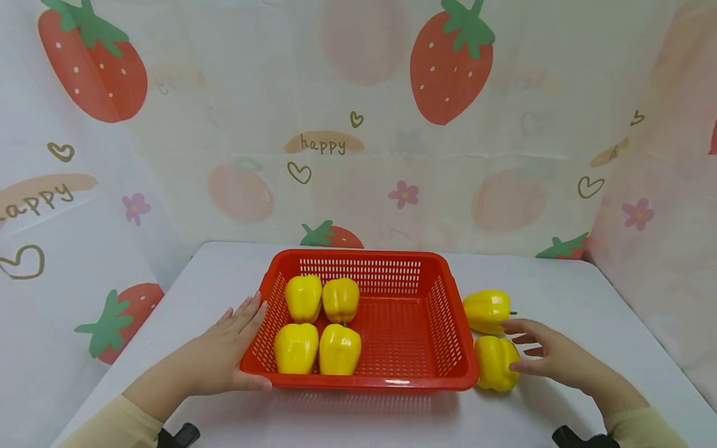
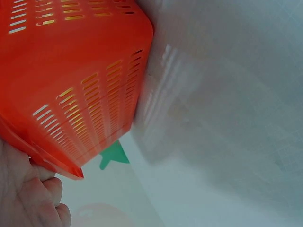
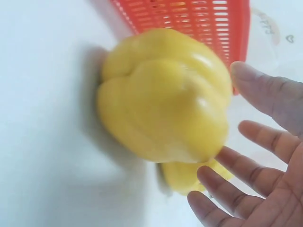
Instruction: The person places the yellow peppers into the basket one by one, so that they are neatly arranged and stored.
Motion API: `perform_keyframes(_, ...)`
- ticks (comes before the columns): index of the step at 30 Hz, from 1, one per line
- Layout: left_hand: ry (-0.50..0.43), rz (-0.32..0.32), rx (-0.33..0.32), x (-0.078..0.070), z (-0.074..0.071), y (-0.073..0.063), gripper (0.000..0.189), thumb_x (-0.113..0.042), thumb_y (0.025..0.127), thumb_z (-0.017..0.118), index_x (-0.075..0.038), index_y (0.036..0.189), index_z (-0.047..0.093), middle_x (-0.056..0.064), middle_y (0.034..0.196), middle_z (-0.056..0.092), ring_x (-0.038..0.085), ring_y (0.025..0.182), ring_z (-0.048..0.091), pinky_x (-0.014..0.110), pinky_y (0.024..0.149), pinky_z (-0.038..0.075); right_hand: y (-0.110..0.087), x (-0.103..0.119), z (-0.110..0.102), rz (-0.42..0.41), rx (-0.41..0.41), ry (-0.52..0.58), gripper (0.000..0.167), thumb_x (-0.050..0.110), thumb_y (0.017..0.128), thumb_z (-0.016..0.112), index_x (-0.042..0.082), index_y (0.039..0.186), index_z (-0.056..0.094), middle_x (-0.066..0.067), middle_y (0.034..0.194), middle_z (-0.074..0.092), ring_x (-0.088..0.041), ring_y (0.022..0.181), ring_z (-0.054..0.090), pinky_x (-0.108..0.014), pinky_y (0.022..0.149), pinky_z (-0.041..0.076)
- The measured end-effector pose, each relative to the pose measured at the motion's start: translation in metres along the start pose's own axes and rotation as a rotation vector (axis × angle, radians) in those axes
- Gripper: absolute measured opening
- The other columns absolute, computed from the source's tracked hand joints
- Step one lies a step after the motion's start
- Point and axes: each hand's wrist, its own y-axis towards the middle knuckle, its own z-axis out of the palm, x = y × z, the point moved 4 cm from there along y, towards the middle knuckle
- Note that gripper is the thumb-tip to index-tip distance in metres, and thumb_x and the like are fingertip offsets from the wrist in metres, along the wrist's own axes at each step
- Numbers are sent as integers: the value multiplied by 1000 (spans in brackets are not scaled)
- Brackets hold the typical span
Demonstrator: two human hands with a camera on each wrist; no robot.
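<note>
A red plastic basket (image 1: 392,382) with slotted walls stands on the table, holding several yellow bell peppers (image 1: 295,348) in its left half. My left hand (image 1: 224,354) rests against the left rim, its fingers extended along it and the thumb by the front corner. In the left wrist view, this hand (image 2: 28,194) touches the rim. Outside the basket on the right lie two more yellow bell peppers, a rear one (image 1: 486,311) and a front one (image 1: 496,363). Beside them is my right hand (image 1: 560,354), fingers spread and loosely bent, not gripping the front pepper (image 3: 165,99).
The white table (image 1: 560,292) extends around the basket on all sides. Behind it hangs a pale cloth (image 1: 358,93) printed with strawberries, hearts and flowers, which also covers both sides.
</note>
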Motion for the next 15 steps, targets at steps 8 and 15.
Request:
perform_keyframes(8,-3,9,-4,-1,0,-1,120,-79,61,54,-5,146,15,14,152,10,33,138,12,55,108,15,-3,-13,16,87,-15,41,85,31,73,76,12,140,28,-24,133,40,-34,109,49,-47,89,46)
perform_keyframes(15,-5,12,-5,-1,0,-1,120,-79,61,54,-5,146,15,14,152,11,32,138,12,54,108,15,-3,-18,23,34,-28,34,89,30,71,78,11,140,25,-26,132,38,-32,106,50,-41,85,49)
